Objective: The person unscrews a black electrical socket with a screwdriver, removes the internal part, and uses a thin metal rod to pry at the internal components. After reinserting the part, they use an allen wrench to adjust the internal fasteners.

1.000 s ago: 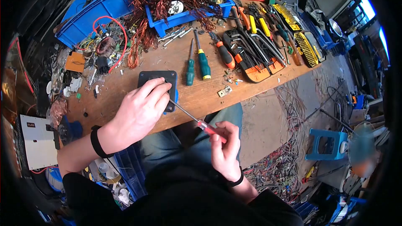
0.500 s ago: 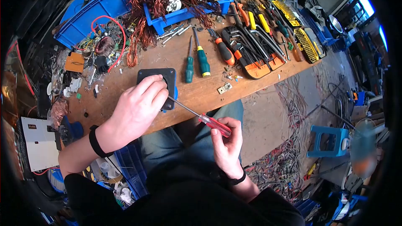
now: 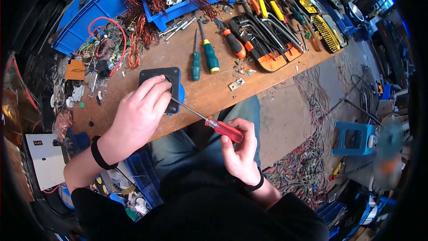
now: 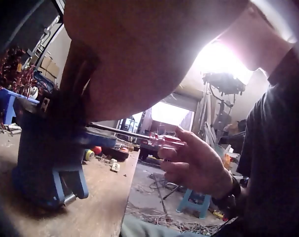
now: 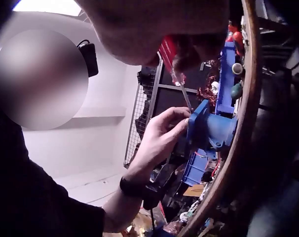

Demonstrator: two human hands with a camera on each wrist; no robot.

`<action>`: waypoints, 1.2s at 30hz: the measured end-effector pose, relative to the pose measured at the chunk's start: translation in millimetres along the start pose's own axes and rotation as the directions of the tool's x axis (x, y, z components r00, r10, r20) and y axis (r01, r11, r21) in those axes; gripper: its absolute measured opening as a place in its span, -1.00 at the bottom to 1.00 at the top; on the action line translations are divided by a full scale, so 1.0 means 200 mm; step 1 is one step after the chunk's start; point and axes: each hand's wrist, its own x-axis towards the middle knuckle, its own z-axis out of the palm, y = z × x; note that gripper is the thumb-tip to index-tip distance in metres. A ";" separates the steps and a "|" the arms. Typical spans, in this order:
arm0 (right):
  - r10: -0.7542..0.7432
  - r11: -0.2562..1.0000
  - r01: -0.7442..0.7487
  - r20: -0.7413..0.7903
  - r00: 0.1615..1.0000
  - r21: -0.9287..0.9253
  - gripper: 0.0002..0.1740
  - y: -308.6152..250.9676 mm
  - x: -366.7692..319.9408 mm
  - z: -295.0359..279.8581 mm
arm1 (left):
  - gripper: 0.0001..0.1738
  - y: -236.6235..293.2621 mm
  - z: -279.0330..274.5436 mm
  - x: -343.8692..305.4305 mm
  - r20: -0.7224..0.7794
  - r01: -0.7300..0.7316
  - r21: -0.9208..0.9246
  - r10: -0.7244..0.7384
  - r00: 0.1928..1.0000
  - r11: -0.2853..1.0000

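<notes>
A blue socket housing with a black square flange (image 3: 150, 73) stands on the wooden bench, its flange uppermost. Its sprung flap (image 4: 73, 185) shows low down in the left wrist view. My left hand (image 3: 137, 115) grips it at the flange, with bent fingers over the face; the thumb is hidden in the head view. My right hand (image 3: 242, 151) holds a screwdriver by its clear red handle (image 3: 227, 130), between thumb and fingers. The thin shaft (image 3: 189, 108) runs slantwise to the flange beside my left fingers, which hide the tip.
Two green screwdrivers (image 3: 196, 66) lie behind the housing, near an orange-and-black handled tool (image 3: 234, 44) and a hex key set (image 3: 267, 56). Copper wire is heaped over a blue bin (image 3: 191, 8). Loose scrap (image 3: 96, 60) covers the bench's left side. A blue stool (image 3: 354, 138) stands on the floor.
The head view has shifted slightly, moving the bench things left and up. My right fingers have turned and shifted on the red handle, showing more of it. My left hand keeps its place on the housing.
</notes>
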 end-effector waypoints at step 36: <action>0.045 0.994 -0.053 0.085 0.995 0.095 -0.71 0.00 0.02 -0.02 | -0.79 0.03 0.01 0.02 -0.031 0.015 0.086 -0.013 0.999 0.996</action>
